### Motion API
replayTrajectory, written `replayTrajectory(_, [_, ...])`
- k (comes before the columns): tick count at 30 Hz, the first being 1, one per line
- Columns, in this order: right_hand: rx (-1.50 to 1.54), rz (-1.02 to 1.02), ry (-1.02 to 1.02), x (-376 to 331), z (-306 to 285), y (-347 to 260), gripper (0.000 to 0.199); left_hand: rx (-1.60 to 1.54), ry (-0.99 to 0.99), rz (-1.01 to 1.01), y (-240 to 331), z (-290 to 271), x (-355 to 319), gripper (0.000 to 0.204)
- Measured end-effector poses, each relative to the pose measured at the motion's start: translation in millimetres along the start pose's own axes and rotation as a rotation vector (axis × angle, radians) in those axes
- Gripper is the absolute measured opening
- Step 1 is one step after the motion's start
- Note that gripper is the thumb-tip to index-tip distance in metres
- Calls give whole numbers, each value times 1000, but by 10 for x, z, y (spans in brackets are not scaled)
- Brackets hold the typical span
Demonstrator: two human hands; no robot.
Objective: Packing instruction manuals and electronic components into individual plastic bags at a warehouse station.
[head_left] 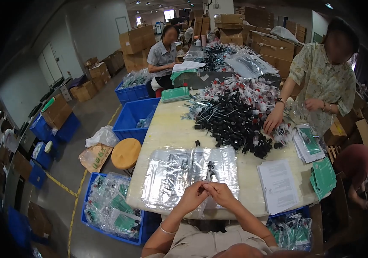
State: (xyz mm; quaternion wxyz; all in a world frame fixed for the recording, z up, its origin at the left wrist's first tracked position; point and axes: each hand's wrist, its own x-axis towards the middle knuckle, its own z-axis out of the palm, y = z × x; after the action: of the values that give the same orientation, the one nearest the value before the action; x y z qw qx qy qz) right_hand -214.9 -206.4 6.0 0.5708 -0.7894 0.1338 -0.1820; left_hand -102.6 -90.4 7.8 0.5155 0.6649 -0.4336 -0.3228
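Note:
My left hand and my right hand meet at the near edge of the table, fingertips pinched together. Between them is what looks like a small clear plastic bag, its lower part hanging below the fingers; its contents are hard to make out. Just beyond the fingertips are small black pieces; whether these lie in the bag cannot be told. Under and beyond my hands lie large shiny clear plastic bags. A single black cap-like part stands at their far edge.
A heap of black parts and red-and-white parts covers the table's far middle. White printed sheets and green booklets lie right. A co-worker's hand reaches into the heap. Blue crates and a stool stand left.

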Motion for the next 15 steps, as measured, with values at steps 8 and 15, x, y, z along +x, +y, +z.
replayTrajectory(8, [-54,47,34,-24,7,-43,30,161,105,-29,92,33,-9,18])
replayTrajectory(15, [-88,45,113,-13,48,-47,27,344,202,103,80,63,35,15])
